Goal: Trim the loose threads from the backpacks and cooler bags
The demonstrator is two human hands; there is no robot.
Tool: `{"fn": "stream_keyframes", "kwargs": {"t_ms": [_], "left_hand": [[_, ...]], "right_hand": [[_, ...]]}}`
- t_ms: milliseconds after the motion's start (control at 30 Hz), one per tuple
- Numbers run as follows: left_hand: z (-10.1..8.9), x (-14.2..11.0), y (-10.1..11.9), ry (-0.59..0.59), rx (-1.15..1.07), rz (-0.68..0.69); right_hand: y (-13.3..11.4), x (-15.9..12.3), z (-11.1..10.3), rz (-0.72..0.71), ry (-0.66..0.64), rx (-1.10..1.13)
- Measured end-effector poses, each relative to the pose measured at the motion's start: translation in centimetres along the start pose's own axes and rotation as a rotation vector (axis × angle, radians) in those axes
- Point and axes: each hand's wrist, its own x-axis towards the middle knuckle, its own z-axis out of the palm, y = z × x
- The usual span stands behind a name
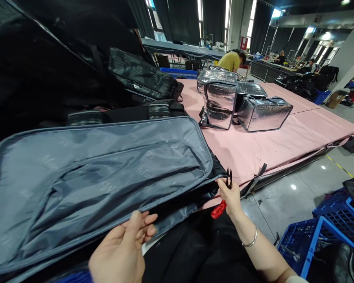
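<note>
Head view: gray-lined bag [120, 173] lies open before the person, beside the pink table.
Left hand [120, 247]: thumb and fingers pinch its near edge.
Right hand [230, 196]: closed around small black snips [229, 178], fingertips at the bag's corner.

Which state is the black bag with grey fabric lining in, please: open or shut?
Open: the bag's flap shows its grey inside, with a dark gap below its edge.
</note>
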Motion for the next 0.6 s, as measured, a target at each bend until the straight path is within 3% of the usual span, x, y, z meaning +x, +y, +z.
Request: {"fn": "stream_keyframes", "kwargs": {"t_ms": [300, 600], "left_hand": [[0.5, 0.9, 0.0, 0.009, 0.041, 0.052], [0.6, 0.7, 0.2, 0.02, -0.046, 0.046]], "right_hand": [[0.5, 0.7, -2.4, 0.148, -0.044, 0.172], [2.2, 2.7, -4.1, 0.162, 0.14, 0.153]]}}
